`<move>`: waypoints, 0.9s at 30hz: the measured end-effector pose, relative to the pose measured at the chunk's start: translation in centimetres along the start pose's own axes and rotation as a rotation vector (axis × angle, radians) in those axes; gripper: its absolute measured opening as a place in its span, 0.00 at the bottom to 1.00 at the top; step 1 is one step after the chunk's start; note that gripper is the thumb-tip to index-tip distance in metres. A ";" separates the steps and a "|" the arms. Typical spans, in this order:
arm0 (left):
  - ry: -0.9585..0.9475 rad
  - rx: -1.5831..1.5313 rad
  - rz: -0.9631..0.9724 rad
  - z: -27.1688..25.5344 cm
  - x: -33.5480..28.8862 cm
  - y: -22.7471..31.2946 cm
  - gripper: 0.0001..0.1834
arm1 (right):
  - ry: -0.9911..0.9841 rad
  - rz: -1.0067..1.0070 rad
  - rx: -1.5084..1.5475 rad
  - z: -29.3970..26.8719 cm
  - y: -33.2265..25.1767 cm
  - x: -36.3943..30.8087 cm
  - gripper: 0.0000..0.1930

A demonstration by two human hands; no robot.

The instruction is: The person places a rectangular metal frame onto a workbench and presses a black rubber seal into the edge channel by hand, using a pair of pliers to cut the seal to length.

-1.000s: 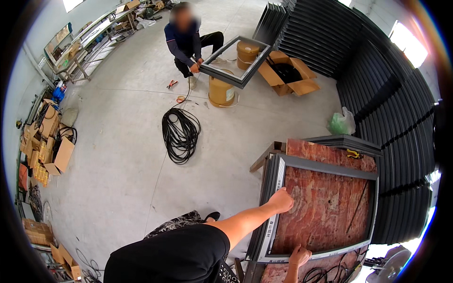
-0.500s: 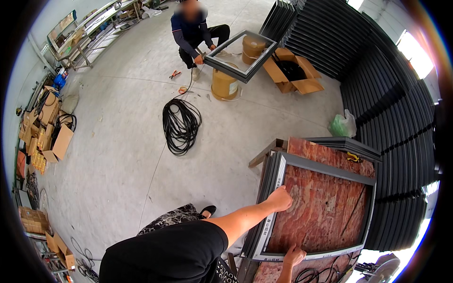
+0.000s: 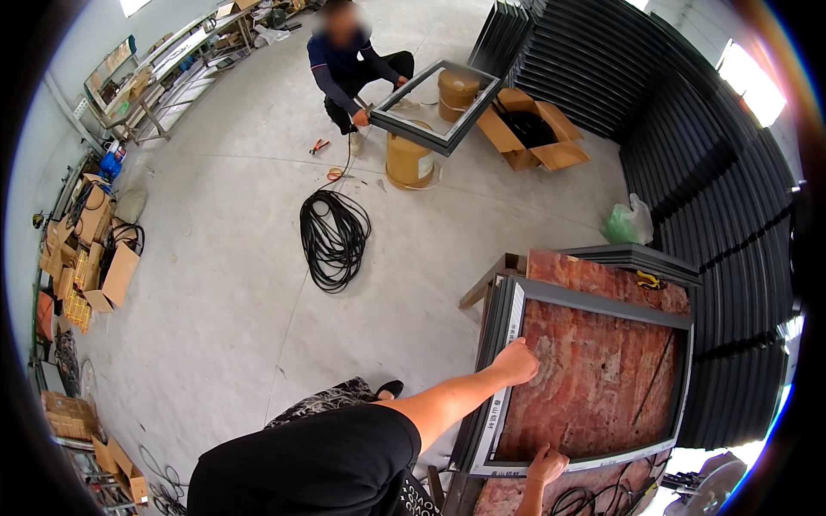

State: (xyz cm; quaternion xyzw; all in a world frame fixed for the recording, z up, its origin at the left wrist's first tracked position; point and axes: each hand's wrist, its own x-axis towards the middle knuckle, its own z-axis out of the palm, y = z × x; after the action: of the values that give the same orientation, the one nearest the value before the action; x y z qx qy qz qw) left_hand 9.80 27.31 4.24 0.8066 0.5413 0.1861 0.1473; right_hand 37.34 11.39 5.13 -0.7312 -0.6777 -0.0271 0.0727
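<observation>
A dark grey rectangular window frame (image 3: 607,303), with white film along its left and near bars, lies on a stack of similar frames on a worn red-brown board (image 3: 594,378). My left hand (image 3: 516,362) reaches over the left bar. Its fingers are closed at the inner edge; whatever they pinch is too small to make out. At the near bar my right hand (image 3: 548,464) has its fingers bent over the inner edge, gripping the frame. A thin dark strip (image 3: 656,374) slants across the opening at the right.
Across the floor a person (image 3: 344,64) crouches, holding another frame (image 3: 439,103) over tan buckets (image 3: 409,162). Between us lies a coil of black rubber strip (image 3: 334,245). Stacked dark frames (image 3: 705,206) line the right side. A yellow-black tool (image 3: 650,280) rests on the board's far edge.
The whole view has shifted slightly. My hands stay at the left and near bars, with little visible movement. The other person's frame has tilted a little.
</observation>
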 end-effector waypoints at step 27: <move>0.010 0.027 0.014 -0.1 0.1 -0.1 0.20 | 0.088 -0.016 -0.013 1.0 0.2 -0.3 0.22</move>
State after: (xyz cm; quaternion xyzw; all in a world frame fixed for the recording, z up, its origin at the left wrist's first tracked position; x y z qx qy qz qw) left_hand 9.70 27.46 4.32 0.8114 0.5388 0.1840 0.1322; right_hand 37.50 11.26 4.05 -0.7244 -0.6794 -0.0642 0.0977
